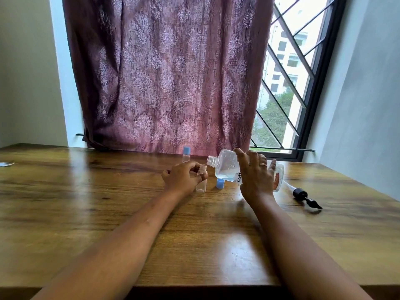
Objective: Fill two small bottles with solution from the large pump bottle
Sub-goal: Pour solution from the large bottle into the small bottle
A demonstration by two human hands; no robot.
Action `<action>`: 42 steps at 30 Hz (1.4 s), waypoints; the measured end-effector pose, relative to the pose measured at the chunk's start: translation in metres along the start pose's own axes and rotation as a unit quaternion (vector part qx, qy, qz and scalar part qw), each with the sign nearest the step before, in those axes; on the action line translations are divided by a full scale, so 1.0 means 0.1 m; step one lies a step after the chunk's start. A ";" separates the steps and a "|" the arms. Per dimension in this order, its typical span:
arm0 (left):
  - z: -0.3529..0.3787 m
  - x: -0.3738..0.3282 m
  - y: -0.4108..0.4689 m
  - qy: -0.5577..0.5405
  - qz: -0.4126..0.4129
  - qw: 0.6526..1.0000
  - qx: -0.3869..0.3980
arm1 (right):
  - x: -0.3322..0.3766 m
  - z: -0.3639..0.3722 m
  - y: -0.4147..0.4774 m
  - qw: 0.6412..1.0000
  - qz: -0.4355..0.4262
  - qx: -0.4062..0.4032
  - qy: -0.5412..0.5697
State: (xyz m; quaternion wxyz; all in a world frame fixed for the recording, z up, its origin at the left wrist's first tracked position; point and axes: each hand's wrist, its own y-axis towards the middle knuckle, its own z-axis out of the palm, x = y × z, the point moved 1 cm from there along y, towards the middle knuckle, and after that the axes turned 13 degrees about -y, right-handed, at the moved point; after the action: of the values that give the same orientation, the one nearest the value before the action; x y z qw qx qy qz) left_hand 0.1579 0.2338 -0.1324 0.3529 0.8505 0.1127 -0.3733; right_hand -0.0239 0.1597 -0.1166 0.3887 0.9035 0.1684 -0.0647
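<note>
My right hand (256,174) grips the large clear bottle (225,165), tilted with its open threaded neck pointing left and a little clear liquid pooled low inside. My left hand (184,176) holds a small uncapped clear bottle (201,182) upright on the wooden table (86,202), just left of and below the large bottle's mouth. Its blue cap (220,183) rests on the table between the two bottles. A second small bottle (186,154) with a blue cap on stands behind my left hand. The black pump head with its tube (303,194) lies on the table to the right.
A maroon patterned curtain (164,72) hangs behind the table's far edge, beside a barred window (290,83). A small pale object (5,164) lies at the far left edge of the table. Walls stand close on both sides.
</note>
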 end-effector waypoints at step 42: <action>0.02 0.03 0.01 -0.002 0.001 1.000 -0.001 | 0.00 -0.08 0.00 0.999 -0.006 -0.043 0.001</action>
State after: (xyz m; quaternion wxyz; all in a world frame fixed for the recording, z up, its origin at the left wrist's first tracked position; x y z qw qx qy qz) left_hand 0.1596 0.2317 -0.1353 0.3544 0.8496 0.1115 -0.3745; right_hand -0.0237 0.1658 -0.1108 0.4267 0.8850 0.1765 -0.0586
